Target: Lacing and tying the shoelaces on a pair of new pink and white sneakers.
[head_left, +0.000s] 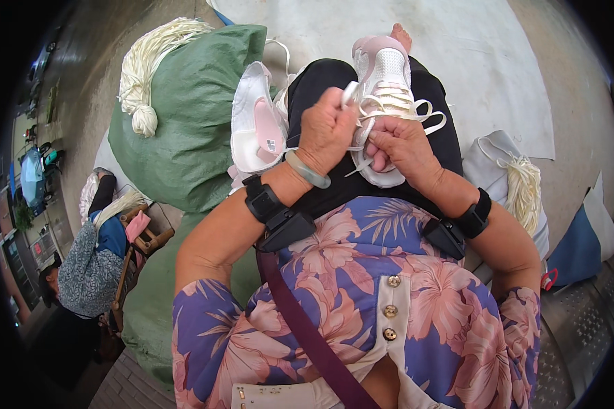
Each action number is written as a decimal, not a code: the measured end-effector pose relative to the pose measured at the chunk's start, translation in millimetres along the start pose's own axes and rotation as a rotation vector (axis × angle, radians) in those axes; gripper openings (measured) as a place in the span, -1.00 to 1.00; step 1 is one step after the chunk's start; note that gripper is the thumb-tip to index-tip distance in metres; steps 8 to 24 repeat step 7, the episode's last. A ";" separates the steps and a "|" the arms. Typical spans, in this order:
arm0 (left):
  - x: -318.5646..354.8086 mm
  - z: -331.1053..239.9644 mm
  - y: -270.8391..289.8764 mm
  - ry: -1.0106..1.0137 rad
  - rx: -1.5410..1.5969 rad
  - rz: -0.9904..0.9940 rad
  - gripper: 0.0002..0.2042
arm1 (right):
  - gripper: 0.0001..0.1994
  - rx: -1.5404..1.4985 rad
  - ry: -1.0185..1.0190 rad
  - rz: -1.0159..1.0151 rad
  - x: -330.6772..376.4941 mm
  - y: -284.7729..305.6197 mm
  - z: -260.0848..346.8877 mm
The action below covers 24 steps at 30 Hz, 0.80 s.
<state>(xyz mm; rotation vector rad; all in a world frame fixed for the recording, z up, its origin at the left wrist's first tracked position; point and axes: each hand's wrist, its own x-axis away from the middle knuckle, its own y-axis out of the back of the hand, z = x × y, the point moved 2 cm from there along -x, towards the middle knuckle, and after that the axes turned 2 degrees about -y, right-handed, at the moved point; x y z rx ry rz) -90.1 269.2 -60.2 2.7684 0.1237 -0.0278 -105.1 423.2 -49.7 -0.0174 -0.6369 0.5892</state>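
A white and pink sneaker [382,65] lies across my lap on black trousers, its toe pointing away from me. Cream laces [392,95] run over its front, with loose loops standing out to the right. My left hand [327,126] is closed on a shoelace [350,94] just left of the shoe. Beside the shoe's opening, my right hand [399,146] has its fingers curled at the collar, pinching a lace whose end shows below the fingers. A second shoe [252,129], white with a pink insole, rests on its side left of my left hand.
Large green sacks [191,116] stand at my left, one topped by a bundle of cream laces [150,68]. Another lace bundle [524,191] hangs over a pale grey bag [501,150] at right. A white sheet [477,54] covers the ground ahead. Another person [92,266] sits far left.
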 end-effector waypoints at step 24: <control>2.4 -10.3 21.0 0.307 0.329 -0.085 -0.89 | -0.83 0.205 0.025 -0.044 39.1 35.8 -7.7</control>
